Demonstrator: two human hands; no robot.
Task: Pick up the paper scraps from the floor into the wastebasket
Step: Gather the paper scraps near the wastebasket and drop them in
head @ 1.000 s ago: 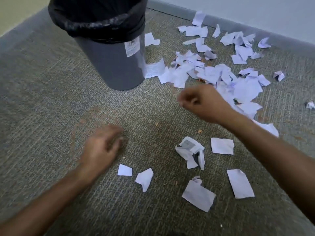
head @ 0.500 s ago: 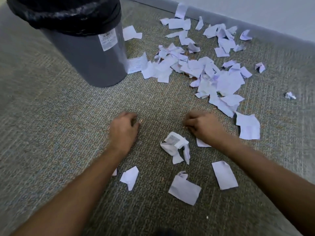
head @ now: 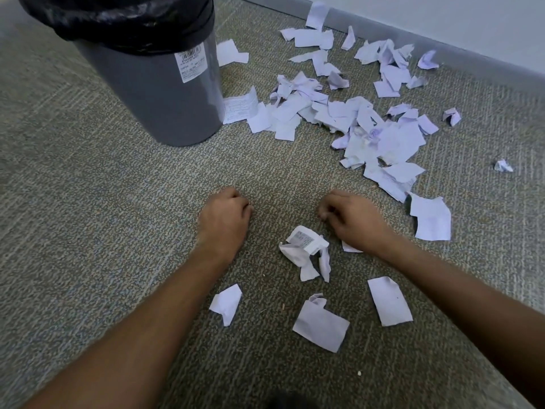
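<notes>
Clearly early gathering: both hands, left hand and right hand, rest curled on the carpet; whether either holds paper, I cannot tell. Paper scraps spread toward one o'clock; wastebasket at eleven. Next, pinch the crumpled scrap.

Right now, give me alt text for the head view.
Two bare hands, left and right, rest with curled fingers on grey carpet among paper scraps. Many more scraps lie beyond, toward the wall. A grey wastebasket with a black liner stands at upper left.
</notes>
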